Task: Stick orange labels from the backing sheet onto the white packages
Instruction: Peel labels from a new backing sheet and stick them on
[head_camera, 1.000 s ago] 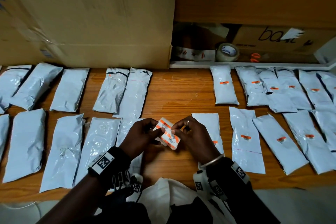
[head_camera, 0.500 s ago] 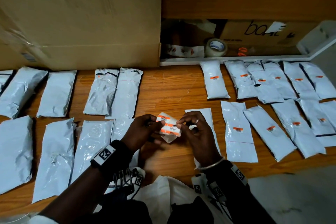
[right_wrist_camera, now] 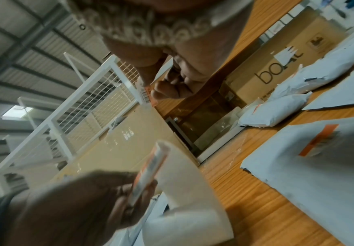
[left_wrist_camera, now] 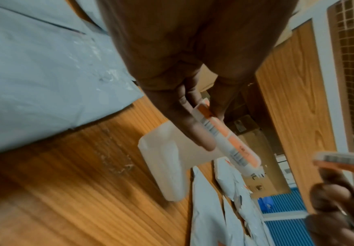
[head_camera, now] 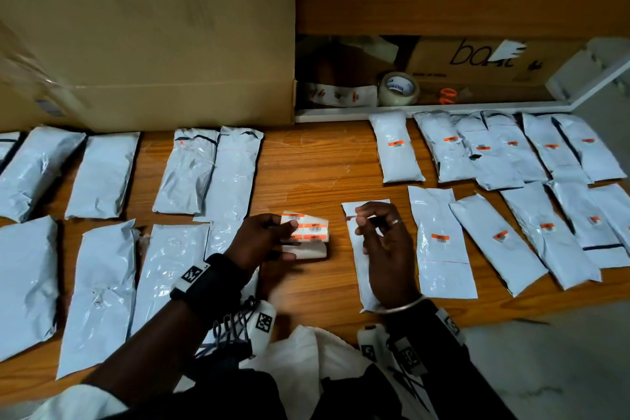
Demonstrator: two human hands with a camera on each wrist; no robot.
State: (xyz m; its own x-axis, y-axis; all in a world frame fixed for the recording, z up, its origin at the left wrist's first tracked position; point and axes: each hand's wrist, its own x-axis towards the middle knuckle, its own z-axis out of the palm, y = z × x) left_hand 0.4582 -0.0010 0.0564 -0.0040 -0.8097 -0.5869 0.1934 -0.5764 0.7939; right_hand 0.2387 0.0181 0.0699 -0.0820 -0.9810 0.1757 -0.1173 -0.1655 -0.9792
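My left hand [head_camera: 289, 232] grips the backing sheet [head_camera: 308, 230] of orange barcode labels above the wooden table; its bare end curls under. The left wrist view shows the backing sheet [left_wrist_camera: 224, 133] edge-on between my thumb and fingers. My right hand [head_camera: 361, 222] pinches one peeled orange label [right_wrist_camera: 147, 94] between thumb and fingertips, above a white package [head_camera: 358, 269] that it partly hides. Unlabelled white packages [head_camera: 102, 174] lie to the left. Packages carrying orange labels [head_camera: 439, 237] lie to the right.
A big cardboard box [head_camera: 146, 44] stands at the back left. A tape roll [head_camera: 397, 88] and a printed carton [head_camera: 477, 58] sit in a recess behind a white rail [head_camera: 443, 110]. Bare wood [head_camera: 306, 164] shows between the package rows.
My hands have parted. The right hand pulled a label off the sheet and moved right over the white package. The left hand keeps the sheet.
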